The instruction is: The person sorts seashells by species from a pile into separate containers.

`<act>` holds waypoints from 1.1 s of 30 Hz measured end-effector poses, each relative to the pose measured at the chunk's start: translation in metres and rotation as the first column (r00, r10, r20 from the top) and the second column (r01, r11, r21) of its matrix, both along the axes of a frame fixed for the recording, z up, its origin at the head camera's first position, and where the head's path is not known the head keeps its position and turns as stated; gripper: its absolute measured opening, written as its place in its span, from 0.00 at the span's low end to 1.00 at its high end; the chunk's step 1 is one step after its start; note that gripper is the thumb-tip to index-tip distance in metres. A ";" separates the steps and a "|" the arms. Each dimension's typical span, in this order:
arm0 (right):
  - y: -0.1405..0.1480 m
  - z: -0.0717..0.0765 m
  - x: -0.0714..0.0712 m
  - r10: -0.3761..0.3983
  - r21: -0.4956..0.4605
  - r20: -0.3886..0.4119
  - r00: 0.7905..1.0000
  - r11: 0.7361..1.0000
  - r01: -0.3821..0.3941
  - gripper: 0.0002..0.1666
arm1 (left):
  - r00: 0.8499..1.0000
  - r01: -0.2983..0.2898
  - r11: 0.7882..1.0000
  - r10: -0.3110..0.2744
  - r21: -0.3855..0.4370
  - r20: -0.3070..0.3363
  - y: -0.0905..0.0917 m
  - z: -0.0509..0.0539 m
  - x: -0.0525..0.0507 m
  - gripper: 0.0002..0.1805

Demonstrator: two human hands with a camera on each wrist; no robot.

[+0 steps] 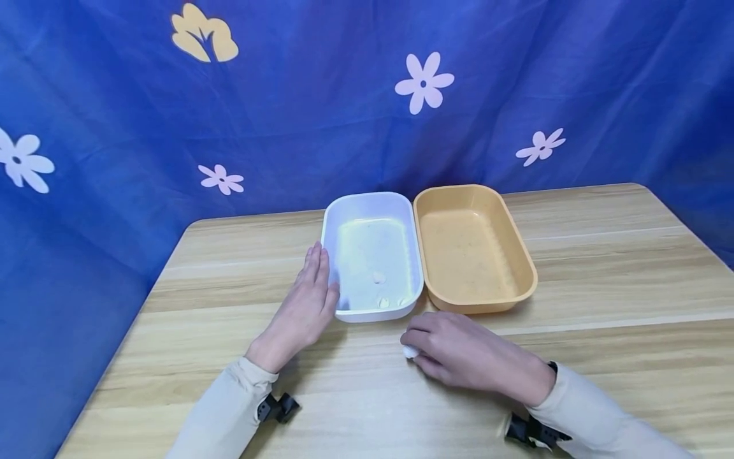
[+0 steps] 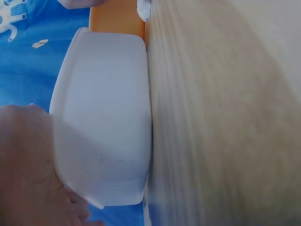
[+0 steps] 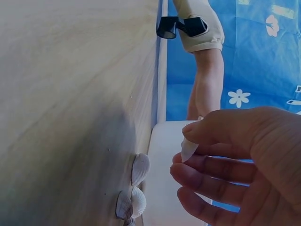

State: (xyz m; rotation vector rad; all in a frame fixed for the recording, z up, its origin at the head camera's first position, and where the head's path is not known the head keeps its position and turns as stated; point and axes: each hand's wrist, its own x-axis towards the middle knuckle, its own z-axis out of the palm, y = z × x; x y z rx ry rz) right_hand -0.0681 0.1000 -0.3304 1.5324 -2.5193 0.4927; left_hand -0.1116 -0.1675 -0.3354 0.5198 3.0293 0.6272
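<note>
My right hand pinches a white seashell between thumb and fingers, just in front of the white tub. In the right wrist view, several ribbed seashells lie on the table below that hand; in the head view the hand hides them. Inside the white tub are a few pale shells, most near its front end. Against the tub's left side rests my left hand, its fingers straight along the rim and nothing in its grasp.
A yellow-orange tub stands right beside the white one, with no shells visible in it. Both are near the back edge of the wooden table. Behind hangs a blue cloth with flower prints.
</note>
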 end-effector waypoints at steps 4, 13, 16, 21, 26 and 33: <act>-0.002 0.001 -0.002 -0.001 -0.003 0.012 1.000 1.000 0.001 0.04 | 1.000 -0.001 1.000 0.001 0.004 0.001 -0.001 -0.001 0.000 0.33; -0.012 0.018 -0.011 -0.031 -0.019 0.031 0.999 0.999 0.032 0.10 | 1.000 -0.001 1.000 0.001 -0.002 -0.001 -0.002 -0.002 0.000 0.34; -0.016 0.022 -0.014 -0.031 -0.047 0.007 1.000 0.998 0.031 0.11 | 1.000 0.000 1.000 0.000 0.001 -0.006 -0.002 -0.002 0.000 0.34; -0.023 0.028 -0.022 -0.074 -0.087 -0.003 0.997 0.993 0.074 0.11 | 1.000 0.002 1.000 -0.002 0.004 -0.013 -0.001 -0.003 -0.001 0.34; -0.032 0.027 -0.033 -0.145 -0.113 0.003 0.989 0.983 0.144 0.11 | 1.000 0.005 1.000 -0.005 -0.001 -0.021 -0.001 -0.002 0.000 0.33; -0.044 0.025 -0.046 -0.225 -0.131 0.015 0.974 0.966 0.225 0.11 | 1.000 0.005 1.000 -0.006 -0.004 -0.024 -0.001 -0.002 0.000 0.33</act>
